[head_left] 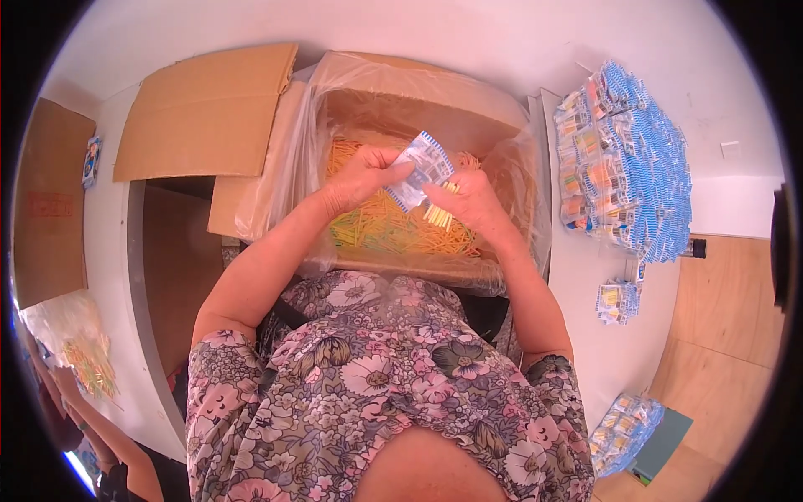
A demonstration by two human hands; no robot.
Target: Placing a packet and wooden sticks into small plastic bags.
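Note:
Over an open cardboard box (418, 90), my left hand (361, 177) pinches a small clear plastic packet (423, 164) with blue striped ends. The packet is tilted, and its right side lies close to my other hand. My right hand (475, 205) is closed round a small bundle of thin yellow sticks (439, 217), whose lower ends poke out below the thumb. Whether the bundle's upper ends touch the packet is hidden. Beneath both hands, many loose thin sticks (381, 238) in orange, yellow and green cover the bottom of the box, inside a clear plastic liner (314, 134).
Right of the box rises a large stack of filled packets (623, 163), with a few packets (617, 301) nearer me and another pile (626, 431) lower right. Cardboard flaps (205, 113) stick out at left. A co-worker's arms (104, 431) reach near a bag of sticks (84, 351).

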